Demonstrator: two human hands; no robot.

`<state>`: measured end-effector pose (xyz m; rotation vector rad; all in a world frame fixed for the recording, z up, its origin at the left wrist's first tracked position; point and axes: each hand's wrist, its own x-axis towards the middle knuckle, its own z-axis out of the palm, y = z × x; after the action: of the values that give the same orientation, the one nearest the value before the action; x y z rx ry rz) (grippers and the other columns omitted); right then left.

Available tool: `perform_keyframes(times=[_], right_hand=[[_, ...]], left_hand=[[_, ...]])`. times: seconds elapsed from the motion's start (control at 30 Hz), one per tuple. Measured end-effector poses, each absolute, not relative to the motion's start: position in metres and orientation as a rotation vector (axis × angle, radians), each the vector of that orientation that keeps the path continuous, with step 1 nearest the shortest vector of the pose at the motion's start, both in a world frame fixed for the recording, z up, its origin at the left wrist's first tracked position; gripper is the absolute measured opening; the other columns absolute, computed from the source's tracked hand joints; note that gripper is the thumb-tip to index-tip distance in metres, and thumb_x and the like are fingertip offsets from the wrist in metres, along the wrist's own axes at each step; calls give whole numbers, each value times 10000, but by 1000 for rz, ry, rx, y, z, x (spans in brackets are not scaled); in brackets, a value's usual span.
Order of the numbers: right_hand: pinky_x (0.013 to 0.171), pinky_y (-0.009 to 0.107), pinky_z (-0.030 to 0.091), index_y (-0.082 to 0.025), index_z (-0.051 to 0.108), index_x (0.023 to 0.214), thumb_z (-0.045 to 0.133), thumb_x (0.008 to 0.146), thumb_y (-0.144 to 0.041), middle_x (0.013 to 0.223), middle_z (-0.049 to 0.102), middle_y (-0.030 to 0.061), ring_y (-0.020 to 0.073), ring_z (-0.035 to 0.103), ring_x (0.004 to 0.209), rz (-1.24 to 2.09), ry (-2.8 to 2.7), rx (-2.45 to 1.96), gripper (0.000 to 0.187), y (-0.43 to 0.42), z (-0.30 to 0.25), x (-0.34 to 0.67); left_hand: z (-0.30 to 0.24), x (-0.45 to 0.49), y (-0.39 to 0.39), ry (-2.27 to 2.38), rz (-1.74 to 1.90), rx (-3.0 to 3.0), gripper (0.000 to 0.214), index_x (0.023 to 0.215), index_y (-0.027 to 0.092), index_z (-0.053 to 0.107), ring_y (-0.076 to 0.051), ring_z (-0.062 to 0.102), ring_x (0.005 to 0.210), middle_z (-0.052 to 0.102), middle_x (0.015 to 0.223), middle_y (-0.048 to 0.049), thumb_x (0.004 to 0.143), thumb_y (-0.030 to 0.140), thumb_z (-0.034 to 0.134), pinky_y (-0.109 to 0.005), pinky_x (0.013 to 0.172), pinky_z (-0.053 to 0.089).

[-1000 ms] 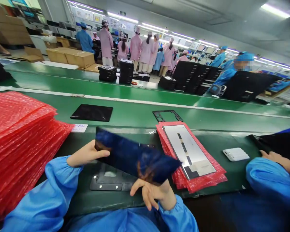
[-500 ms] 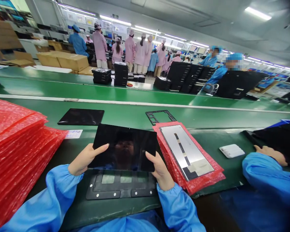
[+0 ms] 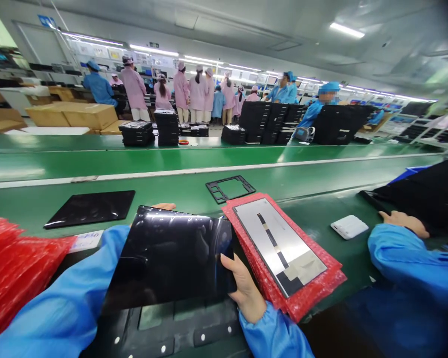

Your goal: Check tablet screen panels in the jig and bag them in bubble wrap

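A glossy black tablet screen panel is tilted over the bench, its dark face toward me. My right hand grips its right edge, thumb on the front and the other fingers behind. Most of my left hand is hidden behind the panel; only a bit shows past its top edge, so its hold cannot be made out. Under the panel lies a black padded fixture with white dots. Right of my right hand, a screen panel rests silver back up on red bubble bags.
Another black screen lies at left, near a paper label and red bubble bags. A black frame sits ahead. At right are a white device and a co-worker's hand. Black tray stacks stand beyond the green belt.
My left hand has left the panel's left front edge and moved forward behind it. The panel has come nearer and tilted, still in my right hand. The camera view has turned right.
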<state>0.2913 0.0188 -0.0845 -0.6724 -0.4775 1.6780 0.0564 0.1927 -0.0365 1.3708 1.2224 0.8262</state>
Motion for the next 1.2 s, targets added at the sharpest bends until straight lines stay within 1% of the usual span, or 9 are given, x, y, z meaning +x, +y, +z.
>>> perform_keyframes(times=[0.07,0.17,0.3,0.4,0.57,0.7,0.83,1.0,1.2], right_hand=[[943,442,519,-180,663,1171,773,750,-225,1003,759,79,262,705,986,1692,-444,-644,437,19,-87,292],[931,448,521,-178,641,1209,776,749,-237,1002,758,89,267,708,972,1716,-381,-627,483,19,-92,293],[912,473,527,-214,579,1294,757,759,-230,1030,753,86,279,699,996,1691,-333,-627,563,19,-95,295],[890,490,539,-241,540,1338,731,773,-237,1062,743,82,294,686,1024,1659,-310,-630,597,19,-95,297],[880,493,541,-260,504,1371,705,783,-230,1106,728,84,297,678,1039,1644,-315,-593,622,21,-98,298],[884,492,537,-240,526,1351,718,775,-249,1109,725,93,300,681,1028,1664,-337,-592,607,21,-101,298],[905,484,531,-233,554,1325,724,774,-251,1106,729,84,294,675,1048,1651,-359,-603,577,19,-99,299],[927,465,524,-224,574,1305,741,765,-234,1085,741,77,276,679,1048,1642,-392,-608,565,20,-95,298],[954,458,514,-224,587,1295,779,746,-247,1083,746,76,268,705,997,1667,-460,-649,582,21,-91,298]], left_hand=[[-46,85,226,1341,687,1507,578,1283,165,585,-197,667,707,714,876,-82,835,530,603,-329,684,533],[-60,131,271,1478,512,1671,735,1475,138,325,-206,675,686,696,1020,-150,885,524,532,-362,671,529],[-72,186,313,1635,412,1825,909,1542,116,119,-338,684,943,518,1344,-303,869,642,431,-396,765,507],[-76,217,332,1743,356,1892,989,1538,119,156,-433,547,1192,434,1422,-319,809,743,397,-482,924,432],[-81,249,340,1859,286,1905,1081,1519,127,248,-484,458,1256,515,1336,-316,698,759,558,-577,986,355],[-77,247,336,1935,359,1806,746,1441,190,389,-395,408,1309,413,1457,-199,820,529,625,-614,1036,328],[-54,206,336,1855,465,1596,441,1294,187,521,-269,551,1157,523,1340,-116,898,370,589,-514,954,468],[-23,123,315,1521,545,1324,523,1114,101,622,-215,657,803,712,1021,-122,937,539,398,-381,733,529],[-22,33,231,1278,878,1154,401,1299,136,509,-198,694,781,727,1050,-100,959,325,411,-315,698,550]])
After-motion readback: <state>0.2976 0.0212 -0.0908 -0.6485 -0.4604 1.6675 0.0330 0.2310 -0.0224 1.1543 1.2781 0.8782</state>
